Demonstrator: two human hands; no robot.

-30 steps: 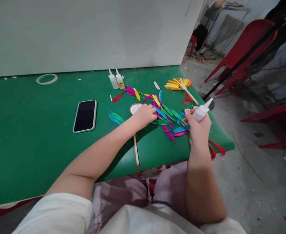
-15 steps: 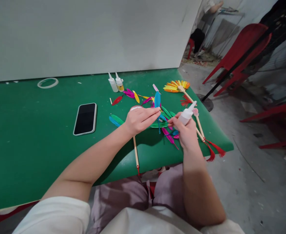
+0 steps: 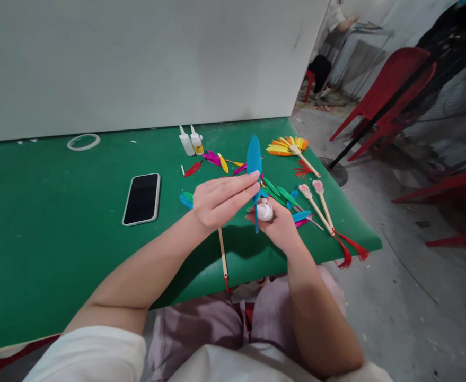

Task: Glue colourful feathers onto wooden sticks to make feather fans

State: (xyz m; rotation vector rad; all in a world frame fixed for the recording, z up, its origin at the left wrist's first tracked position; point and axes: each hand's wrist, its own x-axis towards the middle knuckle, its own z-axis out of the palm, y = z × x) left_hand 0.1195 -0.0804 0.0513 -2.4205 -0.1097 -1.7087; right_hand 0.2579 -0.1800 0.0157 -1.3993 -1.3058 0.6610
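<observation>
My left hand (image 3: 222, 200) pinches a blue feather (image 3: 253, 154) upright, its tip away from me and its quill toward me. Closed round a white glue bottle (image 3: 264, 211), my right hand (image 3: 281, 227) is just beside the quill. The bottle's base faces me; its nozzle is hidden, so I cannot tell whether it touches the feather. Under my left hand lies a wooden handle (image 3: 222, 252) with a red cord, and blue and green feathers (image 3: 185, 200) stick out to the left. Loose green feathers (image 3: 276, 192) and a blue feather (image 3: 301, 216) lie around my right hand.
Two glue bottles (image 3: 191, 143) stand at the back of the green table (image 3: 58, 239). A phone (image 3: 141, 199) and a tape ring (image 3: 84, 142) lie left. On the right are a yellow feather fan (image 3: 287, 146) and two wooden sticks (image 3: 323, 204) with red tassels. A person (image 3: 336, 24) sits beyond.
My right hand has moved left toward the blue feather and tipped the glue bottle, so its nozzle no longer points up. The blue feather now stands higher and broadside to me.
</observation>
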